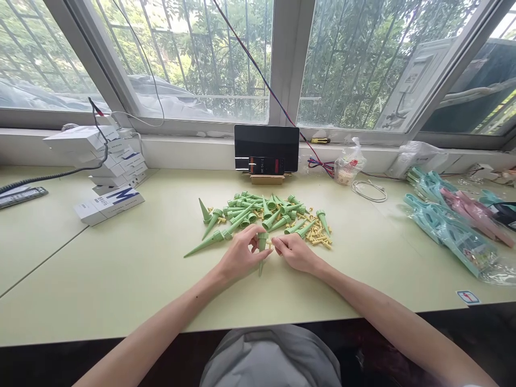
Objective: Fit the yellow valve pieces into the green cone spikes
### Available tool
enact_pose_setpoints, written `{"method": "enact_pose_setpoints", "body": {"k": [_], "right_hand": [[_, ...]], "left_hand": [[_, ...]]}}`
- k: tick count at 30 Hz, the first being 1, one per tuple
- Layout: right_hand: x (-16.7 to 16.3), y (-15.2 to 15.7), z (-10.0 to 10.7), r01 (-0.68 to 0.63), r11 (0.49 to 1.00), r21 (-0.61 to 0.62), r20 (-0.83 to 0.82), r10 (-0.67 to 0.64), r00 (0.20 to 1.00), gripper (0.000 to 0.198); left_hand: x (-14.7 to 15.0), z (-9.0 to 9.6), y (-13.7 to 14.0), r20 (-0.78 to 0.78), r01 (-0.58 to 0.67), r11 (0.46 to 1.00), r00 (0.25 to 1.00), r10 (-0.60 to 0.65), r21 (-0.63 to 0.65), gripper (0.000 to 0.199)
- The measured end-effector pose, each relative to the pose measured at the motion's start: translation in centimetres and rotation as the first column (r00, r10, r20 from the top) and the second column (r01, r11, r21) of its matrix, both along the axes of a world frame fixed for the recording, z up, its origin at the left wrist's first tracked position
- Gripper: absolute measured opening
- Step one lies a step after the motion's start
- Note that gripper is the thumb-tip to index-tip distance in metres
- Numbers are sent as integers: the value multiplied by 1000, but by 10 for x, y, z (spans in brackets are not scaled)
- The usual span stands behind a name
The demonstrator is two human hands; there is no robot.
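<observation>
My left hand is closed around a green plastic spike, its wide cap up and its point down toward the table. Against the spike's side, my right hand pinches a small yellow plastic peg. The two hands almost meet over the table. Just beyond them lies a heap of green spikes, some capped end toward me. Loose yellow pegs are scattered at the heap's right side. One long green spike lies to the left of my left hand.
A tablet with a phone before it stands by the window. White boxes are stacked at the left. Bagged teal hangers lie at the right, near a white cable and a plastic bag.
</observation>
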State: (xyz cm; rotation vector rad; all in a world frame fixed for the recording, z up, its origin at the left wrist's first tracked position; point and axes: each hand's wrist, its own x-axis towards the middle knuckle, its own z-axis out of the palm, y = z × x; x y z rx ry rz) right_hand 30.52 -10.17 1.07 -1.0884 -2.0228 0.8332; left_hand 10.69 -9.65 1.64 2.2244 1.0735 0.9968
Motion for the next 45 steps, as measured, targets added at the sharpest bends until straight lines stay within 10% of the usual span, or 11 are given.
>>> {"method": "enact_pose_setpoints", "body": {"k": [27,45], "right_hand": [[-3,4,3,46,993,-108,-72,-54,996,59],[-2,-3,0,18,995,102,-76,-10,997,53]], "left_hand": [[0,4,4,-23,-44,998,999,45,41,31],[-6,2,12,-170,-112,994,979,111,2,29]]}}
